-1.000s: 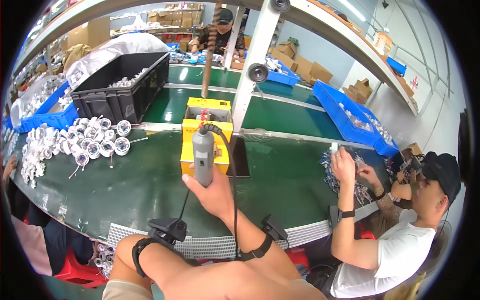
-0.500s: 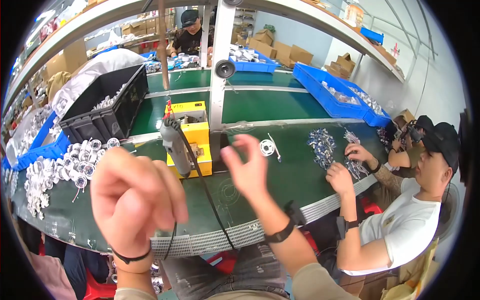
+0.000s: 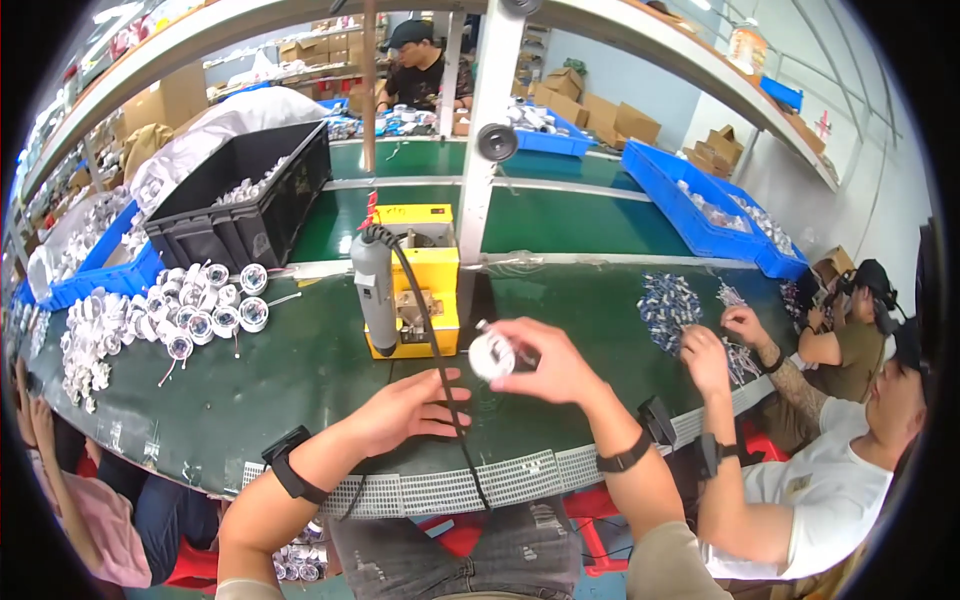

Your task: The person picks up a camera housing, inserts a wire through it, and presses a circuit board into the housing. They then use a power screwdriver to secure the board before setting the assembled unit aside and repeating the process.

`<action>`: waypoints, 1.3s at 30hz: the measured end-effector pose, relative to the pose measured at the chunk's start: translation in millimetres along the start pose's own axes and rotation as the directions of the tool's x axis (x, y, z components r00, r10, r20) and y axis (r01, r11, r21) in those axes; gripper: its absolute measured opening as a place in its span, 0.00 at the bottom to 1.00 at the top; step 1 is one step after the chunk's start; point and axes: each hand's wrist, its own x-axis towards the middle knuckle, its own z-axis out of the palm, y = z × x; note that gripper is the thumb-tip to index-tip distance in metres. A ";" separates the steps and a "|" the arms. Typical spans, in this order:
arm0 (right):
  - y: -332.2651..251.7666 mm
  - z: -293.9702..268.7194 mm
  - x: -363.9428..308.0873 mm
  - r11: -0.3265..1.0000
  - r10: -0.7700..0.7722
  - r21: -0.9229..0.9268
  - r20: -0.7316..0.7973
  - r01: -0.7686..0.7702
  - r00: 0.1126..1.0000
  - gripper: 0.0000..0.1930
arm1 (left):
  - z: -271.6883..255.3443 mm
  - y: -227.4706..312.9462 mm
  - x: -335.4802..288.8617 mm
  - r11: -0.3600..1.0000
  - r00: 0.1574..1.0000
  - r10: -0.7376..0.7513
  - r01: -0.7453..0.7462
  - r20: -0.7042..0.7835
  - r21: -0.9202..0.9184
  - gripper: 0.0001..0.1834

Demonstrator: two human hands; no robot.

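Observation:
My right hand point(image 3: 553, 362) pinches a round white plastic part point(image 3: 491, 355) with short wires, holding it over the green table by the yellow fixture. My left hand point(image 3: 408, 408) is palm inward with its fingers apart and holds nothing. A black cable point(image 3: 437, 350) runs down in front of its fingers. Just beyond both hands stands the yellow fixture point(image 3: 436, 270) with metal parts inside. In front of it hangs a grey electric screwdriver point(image 3: 374, 295), touched by neither hand.
White round parts with wires point(image 3: 200, 315) are heaped at the left. Behind them stand a black crate point(image 3: 250, 215) and a blue bin point(image 3: 75, 290). A co-worker's hands point(image 3: 705, 350) work at the right beside small blue-and-silver pieces point(image 3: 668, 312). A white post point(image 3: 489, 140) rises behind the fixture.
My right hand has picked the round white part up off the table and brought it toward the fixture. My left hand has come down from close to the camera, its fingers uncurling. The view has shifted.

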 end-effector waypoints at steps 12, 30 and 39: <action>4.6 46.1 -5.3 0.883 0.158 0.436 0.066 -0.171 0.985 0.14 | 1.2 1.3 -7.3 0.996 0.997 0.082 -0.081 0.014 -0.039 0.24; -4.1 53.8 -11.2 0.901 0.090 0.424 0.022 -0.091 0.996 0.04 | 2.8 6.1 -8.0 0.959 0.996 0.073 -0.083 -0.048 -0.273 0.23; -22.1 58.0 -12.5 0.978 -0.143 0.128 -0.153 0.163 0.978 0.04 | 4.4 3.3 -6.6 0.975 0.999 -0.005 -0.004 -0.042 -0.221 0.23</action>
